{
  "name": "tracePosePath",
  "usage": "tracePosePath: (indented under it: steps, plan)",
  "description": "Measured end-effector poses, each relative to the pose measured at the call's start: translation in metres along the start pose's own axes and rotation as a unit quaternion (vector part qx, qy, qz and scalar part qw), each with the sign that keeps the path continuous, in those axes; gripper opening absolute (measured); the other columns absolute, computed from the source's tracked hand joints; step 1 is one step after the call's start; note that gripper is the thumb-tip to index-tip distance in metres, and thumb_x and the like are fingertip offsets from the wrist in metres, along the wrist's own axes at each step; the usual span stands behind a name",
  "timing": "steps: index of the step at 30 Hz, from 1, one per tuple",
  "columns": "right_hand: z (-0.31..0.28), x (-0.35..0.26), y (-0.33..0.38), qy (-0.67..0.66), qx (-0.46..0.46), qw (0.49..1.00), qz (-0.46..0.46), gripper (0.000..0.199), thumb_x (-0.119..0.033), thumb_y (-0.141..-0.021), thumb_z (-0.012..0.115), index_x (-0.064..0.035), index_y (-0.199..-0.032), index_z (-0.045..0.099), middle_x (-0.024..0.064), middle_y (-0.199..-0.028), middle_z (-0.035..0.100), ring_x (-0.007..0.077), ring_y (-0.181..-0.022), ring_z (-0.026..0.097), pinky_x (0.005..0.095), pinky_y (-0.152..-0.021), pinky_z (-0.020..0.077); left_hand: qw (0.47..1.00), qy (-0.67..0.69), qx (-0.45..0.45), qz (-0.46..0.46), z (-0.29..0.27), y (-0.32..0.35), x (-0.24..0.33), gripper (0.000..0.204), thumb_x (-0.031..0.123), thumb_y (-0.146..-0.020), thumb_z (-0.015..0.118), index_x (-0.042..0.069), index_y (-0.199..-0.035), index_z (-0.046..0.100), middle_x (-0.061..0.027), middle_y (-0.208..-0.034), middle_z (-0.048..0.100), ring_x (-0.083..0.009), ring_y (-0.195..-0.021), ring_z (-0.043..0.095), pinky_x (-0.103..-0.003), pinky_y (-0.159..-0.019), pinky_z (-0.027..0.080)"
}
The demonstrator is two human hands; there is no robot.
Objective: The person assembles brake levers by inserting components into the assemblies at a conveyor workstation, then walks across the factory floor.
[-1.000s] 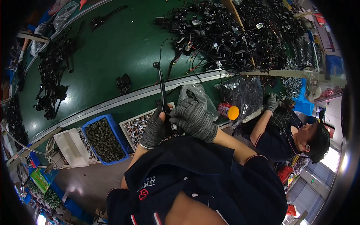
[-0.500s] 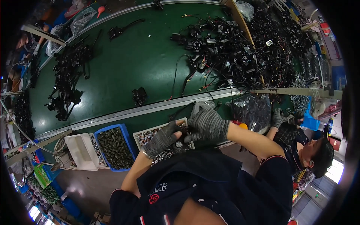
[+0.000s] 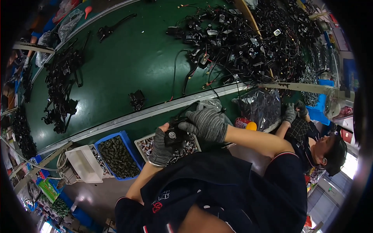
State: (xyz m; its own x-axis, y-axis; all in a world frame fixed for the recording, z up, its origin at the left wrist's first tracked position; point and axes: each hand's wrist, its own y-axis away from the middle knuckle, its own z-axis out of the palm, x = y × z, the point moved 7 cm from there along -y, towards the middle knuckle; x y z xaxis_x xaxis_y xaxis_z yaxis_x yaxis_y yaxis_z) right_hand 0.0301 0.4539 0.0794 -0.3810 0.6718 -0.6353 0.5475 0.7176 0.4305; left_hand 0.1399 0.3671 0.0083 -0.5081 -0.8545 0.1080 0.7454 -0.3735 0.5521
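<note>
Over the tray of small metal parts (image 3: 145, 146), a black part (image 3: 172, 140) with a round silver piece set in its face is held between my hands. My left hand (image 3: 160, 148), in a grey knit glove with a bare thumb tip, grips its left side. From the right, my right hand (image 3: 208, 125), gloved alike, closes its fingers round the part's upper right edge; some fingertips are hidden. A dark cable appears to run from the part up toward the bench rail. Behind my right hand lies a clear plastic bag (image 3: 211, 104).
Left stand a blue bin (image 3: 136, 157) of dark parts and a white tray (image 3: 79, 165). Beyond the metal rail (image 3: 124, 117), the green bench (image 3: 128, 58) bears a big heap of wired black parts (image 3: 233, 50). Right are a black plastic bag (image 3: 262, 106) and a co-worker's gloved hands (image 3: 290, 112).
The black part has been raised and turned so its round silver piece faces up. My left hand has tilted more upright, and my right hand has moved slightly left. The view has shifted a little.
</note>
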Motion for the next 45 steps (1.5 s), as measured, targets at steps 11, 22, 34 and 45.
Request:
tracePosePath:
  steps: [11, 22, 34, 45]
  plan:
    - [-0.005, 0.025, -0.097, 0.302, 0.092, 0.941, -0.117, 0.036, -0.039, -0.083, 0.057, -0.0155, -0.110, 0.061, 0.0101, -0.108, 0.059, 0.0279, -0.107, 0.053, 0.0466, -0.095, 0.0362, 0.883, -0.290, 0.135, 0.344, -0.026, -0.090, 0.248, 0.058, 0.045, -0.083, 0.062, 0.012, -0.129, 0.049, -0.0123, -0.116, 0.059, -0.0257, -0.108, 0.058, -0.040, -0.085, 0.051]
    - [0.105, 0.077, -0.093, 0.381, -0.069, 0.901, -0.195, 0.025, -0.018, -0.080, 0.056, -0.0105, -0.103, 0.063, 0.0121, -0.103, 0.061, 0.0293, -0.097, 0.058, 0.0432, -0.087, 0.0437, 0.293, -0.887, 0.355, 0.036, -0.026, -0.046, 0.187, 0.078, 0.051, -0.074, 0.070, 0.011, -0.135, 0.042, -0.0215, -0.130, 0.048, -0.0332, -0.115, 0.052, -0.043, -0.093, 0.045]
    - [0.012, 0.011, -0.039, -0.538, 0.171, 0.825, 0.012, 0.026, -0.019, -0.090, 0.060, -0.0042, -0.111, 0.056, 0.0029, -0.098, 0.057, 0.0125, -0.091, 0.053, 0.0282, -0.084, 0.0445, 0.847, -0.266, 0.110, 0.447, -0.005, -0.015, 0.103, 0.042, 0.027, -0.080, 0.071, 0.008, -0.108, 0.046, -0.0090, -0.126, 0.047, -0.0191, -0.103, 0.052, -0.035, -0.081, 0.049]
    - [0.004, -0.016, 0.019, -0.541, 0.010, 0.837, -0.085, 0.032, -0.020, -0.084, 0.068, -0.0050, -0.111, 0.059, 0.0031, -0.096, 0.061, 0.0116, -0.090, 0.057, 0.0285, -0.081, 0.0480, 0.936, -0.145, 0.067, 0.315, 0.023, 0.028, 0.047, 0.095, 0.072, -0.070, 0.060, 0.003, -0.132, 0.038, -0.0218, -0.134, 0.042, -0.0298, -0.117, 0.050, -0.042, -0.092, 0.047]
